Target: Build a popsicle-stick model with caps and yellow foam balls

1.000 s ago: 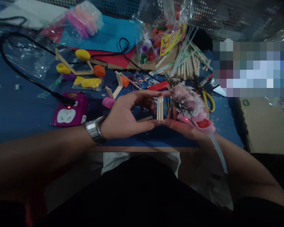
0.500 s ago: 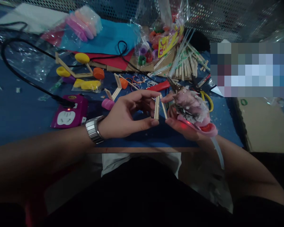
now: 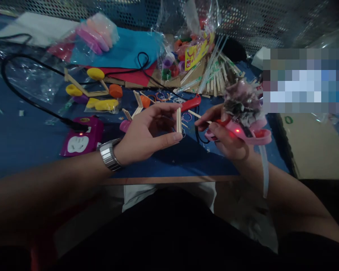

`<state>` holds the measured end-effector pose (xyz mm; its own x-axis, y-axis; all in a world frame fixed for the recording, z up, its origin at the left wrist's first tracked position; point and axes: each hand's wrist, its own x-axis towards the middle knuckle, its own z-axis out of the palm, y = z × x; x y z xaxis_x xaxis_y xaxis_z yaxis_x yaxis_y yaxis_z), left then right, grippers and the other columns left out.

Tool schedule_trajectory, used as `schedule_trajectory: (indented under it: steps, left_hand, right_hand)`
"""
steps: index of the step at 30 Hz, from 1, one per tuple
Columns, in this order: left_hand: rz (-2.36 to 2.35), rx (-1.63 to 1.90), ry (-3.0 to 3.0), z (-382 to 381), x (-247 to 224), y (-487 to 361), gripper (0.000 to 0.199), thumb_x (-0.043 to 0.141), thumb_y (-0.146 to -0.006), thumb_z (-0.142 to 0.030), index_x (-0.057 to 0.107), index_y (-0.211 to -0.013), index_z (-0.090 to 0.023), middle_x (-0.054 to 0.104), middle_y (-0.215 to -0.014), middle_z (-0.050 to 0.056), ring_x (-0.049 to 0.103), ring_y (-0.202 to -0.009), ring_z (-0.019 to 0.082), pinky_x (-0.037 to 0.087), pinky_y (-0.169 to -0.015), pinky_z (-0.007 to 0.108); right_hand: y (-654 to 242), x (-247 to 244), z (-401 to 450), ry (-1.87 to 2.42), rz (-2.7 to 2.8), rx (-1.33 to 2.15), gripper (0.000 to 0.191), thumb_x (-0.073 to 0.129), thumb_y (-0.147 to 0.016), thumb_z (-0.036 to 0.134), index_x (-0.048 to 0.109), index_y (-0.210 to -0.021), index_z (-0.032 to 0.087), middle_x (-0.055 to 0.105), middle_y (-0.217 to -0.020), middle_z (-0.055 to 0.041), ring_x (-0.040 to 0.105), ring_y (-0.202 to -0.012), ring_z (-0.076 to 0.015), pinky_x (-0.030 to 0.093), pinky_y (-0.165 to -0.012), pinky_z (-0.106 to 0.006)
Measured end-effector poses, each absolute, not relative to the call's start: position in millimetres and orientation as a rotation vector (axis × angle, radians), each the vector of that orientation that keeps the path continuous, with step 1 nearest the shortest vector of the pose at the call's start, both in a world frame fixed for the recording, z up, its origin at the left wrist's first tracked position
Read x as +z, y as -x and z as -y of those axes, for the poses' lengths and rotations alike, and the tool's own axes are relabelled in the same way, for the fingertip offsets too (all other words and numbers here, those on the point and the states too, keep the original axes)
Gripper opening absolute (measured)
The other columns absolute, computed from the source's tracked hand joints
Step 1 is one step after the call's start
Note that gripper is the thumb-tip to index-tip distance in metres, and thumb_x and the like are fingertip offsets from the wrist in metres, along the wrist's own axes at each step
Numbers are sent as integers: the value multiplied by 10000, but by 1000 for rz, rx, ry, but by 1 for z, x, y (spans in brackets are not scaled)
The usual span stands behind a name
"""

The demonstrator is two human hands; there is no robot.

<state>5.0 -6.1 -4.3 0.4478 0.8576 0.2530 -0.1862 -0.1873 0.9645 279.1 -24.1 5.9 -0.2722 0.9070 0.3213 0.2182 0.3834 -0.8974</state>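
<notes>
Stick bundle (image 3: pixel 179 121) stays pinched in my left hand (image 3: pixel 148 133); my right hand (image 3: pixel 228 137), gripping glue gun (image 3: pixel 256 138) and single stick (image 3: pixel 195 114), withdraws, separating the pieces.

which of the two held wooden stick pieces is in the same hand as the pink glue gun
The slanted thin stick in the right hand, alongside the pink glue gun; the other, wider piece is pinched in the left hand.

Counted: one pink glue gun (image 3: pixel 250 137), one purple socket box (image 3: pixel 81 134), one metal wristwatch (image 3: pixel 110 155). Two yellow discs (image 3: pixel 95 73), two orange discs (image 3: pixel 115 90), one purple disc (image 3: pixel 80 99) and one pink disc (image 3: pixel 125 126) are noted unbagged. Fanned sticks (image 3: pixel 217 84), overlapping, cannot be tallied.
</notes>
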Motion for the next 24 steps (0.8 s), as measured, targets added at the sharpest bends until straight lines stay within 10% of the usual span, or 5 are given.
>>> schedule_trajectory:
  steps: [12,24]
  left_hand:
    - [-370,810,-1496,7,-1,-6,673,1122,-819,-297,839,-1427,-251,829,-1482,165,849,-1298,324,724,-1129,443]
    - [-432,922,-1558,4,-6,-5,680,1121,-821,-284,839,-1439,-262,811,-1463,142,827,-1280,295,721,-1106,411]
  right_hand:
    - [-283,-1,10,902,1450,1294,330,889,-1004,564,719,-1095,296,828,-1013,-2,861,-886,-233,734,-780,-367]
    - [-280,6,11,996,1512,1307,570,991,-865,751,701,-1060,300,734,-823,32,715,-655,-185,550,-510,-290]
